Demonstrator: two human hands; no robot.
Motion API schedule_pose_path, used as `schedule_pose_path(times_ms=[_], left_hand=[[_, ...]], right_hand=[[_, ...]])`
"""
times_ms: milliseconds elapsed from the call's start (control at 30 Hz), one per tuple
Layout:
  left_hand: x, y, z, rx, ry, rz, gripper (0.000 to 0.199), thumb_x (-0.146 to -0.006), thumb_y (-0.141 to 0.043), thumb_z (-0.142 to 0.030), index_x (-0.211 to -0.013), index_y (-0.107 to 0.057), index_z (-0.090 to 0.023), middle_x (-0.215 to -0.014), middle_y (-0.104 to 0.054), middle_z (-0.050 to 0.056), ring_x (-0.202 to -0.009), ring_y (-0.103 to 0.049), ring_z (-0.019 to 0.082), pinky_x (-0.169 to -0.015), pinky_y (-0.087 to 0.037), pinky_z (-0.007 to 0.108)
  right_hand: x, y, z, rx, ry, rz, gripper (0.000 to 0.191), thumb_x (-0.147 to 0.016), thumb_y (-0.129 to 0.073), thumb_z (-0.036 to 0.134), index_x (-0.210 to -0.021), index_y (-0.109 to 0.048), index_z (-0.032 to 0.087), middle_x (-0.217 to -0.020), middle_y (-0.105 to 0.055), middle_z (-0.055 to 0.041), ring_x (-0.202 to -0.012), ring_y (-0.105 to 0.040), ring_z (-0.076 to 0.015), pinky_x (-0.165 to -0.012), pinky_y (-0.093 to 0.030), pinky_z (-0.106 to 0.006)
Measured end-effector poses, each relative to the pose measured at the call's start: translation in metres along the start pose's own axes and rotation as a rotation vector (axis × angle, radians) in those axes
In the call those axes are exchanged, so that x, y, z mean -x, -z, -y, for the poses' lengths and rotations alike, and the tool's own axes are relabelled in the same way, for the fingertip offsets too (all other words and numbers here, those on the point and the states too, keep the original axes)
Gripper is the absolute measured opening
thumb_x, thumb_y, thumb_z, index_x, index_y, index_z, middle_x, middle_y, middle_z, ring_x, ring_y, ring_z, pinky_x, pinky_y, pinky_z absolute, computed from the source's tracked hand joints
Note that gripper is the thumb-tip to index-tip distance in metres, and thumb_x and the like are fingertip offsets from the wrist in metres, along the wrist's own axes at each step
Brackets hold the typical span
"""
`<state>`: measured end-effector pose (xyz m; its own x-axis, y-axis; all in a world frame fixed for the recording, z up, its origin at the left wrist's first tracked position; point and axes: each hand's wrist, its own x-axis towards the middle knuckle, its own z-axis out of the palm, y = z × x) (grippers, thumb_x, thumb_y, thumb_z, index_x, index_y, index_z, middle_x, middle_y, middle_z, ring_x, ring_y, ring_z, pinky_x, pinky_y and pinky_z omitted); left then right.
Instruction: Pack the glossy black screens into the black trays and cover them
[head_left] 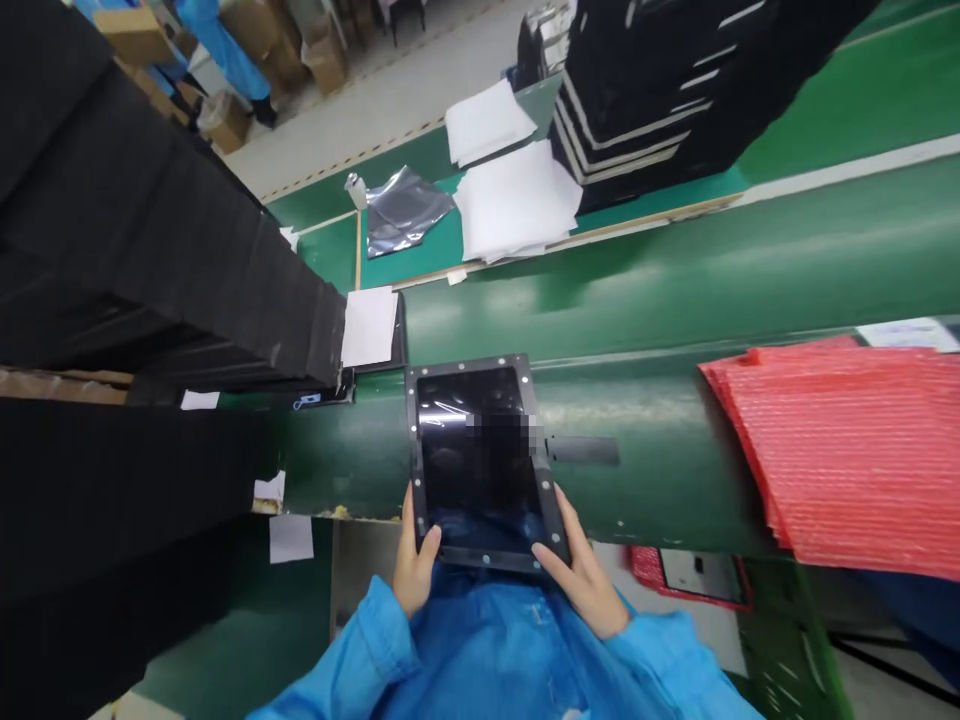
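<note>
Both of my hands hold a glossy black display panel point(469, 450) in a dark frame lined with small screws, gripping its near edge above the green conveyor belt point(675, 460). My left hand point(414, 558) wraps the lower left corner, with the thumb on the front. My right hand point(581, 578) holds the lower right corner, its fingers along the frame. Part of the panel's middle is blurred out. My blue smock sleeves show below the panel.
Tall stacks of black foam trays point(150, 240) line the left, and another stack point(660, 100) stands at the top right. A red bubble-wrap pile point(847, 450) lies on the right. White sheets point(514, 200) and a silver bag point(405, 210) sit beyond. A person in blue stands among cardboard boxes point(262, 50).
</note>
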<state>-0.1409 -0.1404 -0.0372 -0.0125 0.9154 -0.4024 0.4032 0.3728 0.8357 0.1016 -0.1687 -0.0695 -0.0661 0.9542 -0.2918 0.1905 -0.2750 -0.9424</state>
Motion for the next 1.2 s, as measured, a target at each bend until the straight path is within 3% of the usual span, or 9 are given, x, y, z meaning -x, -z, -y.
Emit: schedule_pose_path(times_ms=[100, 233, 367, 467, 733, 833, 967, 1100, 1200], left_hand=[[-0.025, 0.004, -0.017, 0.008, -0.071, -0.023, 0.074, -0.084, -0.053, -0.042, -0.148, -0.023, -0.02, -0.156, -0.022, 0.007, -0.144, -0.017, 0.022, -0.12, -0.016, 0.038], [-0.112, 0.016, -0.068, -0.037, -0.197, -0.049, 0.069, -0.077, -0.058, -0.029, -0.141, -0.035, -0.016, -0.155, -0.024, 0.01, -0.144, -0.017, 0.023, -0.12, -0.013, 0.038], [-0.184, 0.023, -0.107, -0.028, -0.178, -0.098, 0.046, -0.087, -0.046, -0.024, -0.131, -0.046, -0.013, -0.15, -0.034, 0.014, -0.141, -0.026, 0.022, -0.119, -0.017, 0.037], [-0.198, 0.019, -0.104, -0.035, -0.204, -0.114, 0.037, -0.088, -0.047, -0.024, -0.124, -0.051, -0.013, -0.142, -0.045, 0.013, -0.136, -0.037, 0.022, -0.116, -0.024, 0.036], [-0.167, 0.012, -0.112, -0.571, -0.285, -0.251, 0.044, -0.088, -0.051, -0.032, -0.129, -0.048, -0.015, -0.146, -0.039, 0.016, -0.138, -0.033, 0.027, -0.115, -0.027, 0.046], [-0.107, 0.006, -0.093, -0.872, -0.62, -0.011, 0.05, -0.085, -0.058, -0.04, -0.129, -0.051, -0.016, -0.141, -0.048, 0.014, -0.135, -0.037, 0.03, -0.113, -0.029, 0.052], [-0.038, 0.002, -0.036, -0.89, -1.191, 0.247, 0.034, -0.091, -0.049, -0.038, -0.115, -0.061, -0.017, -0.11, -0.07, 0.007, -0.115, -0.059, 0.019, -0.105, -0.042, 0.035], [-0.034, -0.001, -0.01, -0.821, -1.298, 0.265, 0.026, -0.091, -0.045, -0.031, -0.101, -0.067, -0.022, -0.093, -0.075, 0.0, -0.094, -0.067, 0.013, -0.087, -0.051, 0.026], [-0.044, -0.009, -0.015, -0.801, -1.295, 0.319, 0.028, -0.092, -0.042, -0.031, -0.101, -0.067, -0.022, -0.098, -0.074, -0.001, -0.095, -0.066, 0.013, -0.083, -0.051, 0.024]], right_hand=[[-0.029, 0.009, 0.008, -0.048, 0.019, 0.036, 0.086, -0.085, -0.048, 0.052, -0.151, 0.001, 0.027, -0.158, -0.013, -0.0045, -0.144, -0.014, -0.0244, -0.117, -0.021, -0.047], [-0.12, 0.034, 0.036, -0.082, 0.066, 0.069, 0.092, -0.077, -0.055, 0.059, -0.15, -0.01, 0.025, -0.157, -0.017, -0.0063, -0.144, -0.017, -0.0258, -0.117, -0.02, -0.046], [-0.205, 0.048, 0.069, -0.126, 0.099, -0.056, 0.073, -0.074, -0.055, 0.057, -0.136, -0.036, 0.024, -0.147, -0.038, -0.0085, -0.135, -0.036, -0.0254, -0.115, -0.025, -0.042], [-0.224, 0.049, 0.074, -0.143, 0.133, -0.108, 0.048, -0.074, -0.056, 0.055, -0.111, -0.051, 0.026, -0.122, -0.057, -0.0064, -0.115, -0.052, -0.0247, -0.106, -0.036, -0.043], [-0.223, 0.045, 0.073, -0.169, 0.168, -0.164, 0.045, -0.067, -0.062, 0.052, -0.1, -0.056, 0.022, -0.102, -0.063, -0.0056, -0.096, -0.058, -0.0232, -0.094, -0.044, -0.044], [-0.225, 0.043, 0.073, -0.031, 0.22, -0.24, 0.049, -0.071, -0.059, 0.051, -0.11, -0.055, 0.02, -0.113, -0.062, -0.01, -0.102, -0.058, -0.0249, -0.096, -0.044, -0.046], [-0.218, 0.041, 0.074, 0.303, 0.415, -0.396, 0.045, -0.08, -0.054, 0.043, -0.117, -0.055, 0.017, -0.119, -0.06, -0.0151, -0.11, -0.056, -0.0285, -0.097, -0.045, -0.048], [-0.205, 0.03, 0.09, 0.708, 0.695, -0.424, 0.031, -0.085, -0.051, 0.03, -0.11, -0.063, 0.015, -0.115, -0.064, -0.0144, -0.114, -0.055, -0.0306, -0.099, -0.044, -0.051], [-0.201, 0.016, 0.106, 0.884, 0.888, -0.268, 0.03, -0.086, -0.041, 0.014, -0.1, -0.068, 0.018, -0.103, -0.069, -0.0101, -0.103, -0.061, -0.0241, -0.095, -0.049, -0.044]])
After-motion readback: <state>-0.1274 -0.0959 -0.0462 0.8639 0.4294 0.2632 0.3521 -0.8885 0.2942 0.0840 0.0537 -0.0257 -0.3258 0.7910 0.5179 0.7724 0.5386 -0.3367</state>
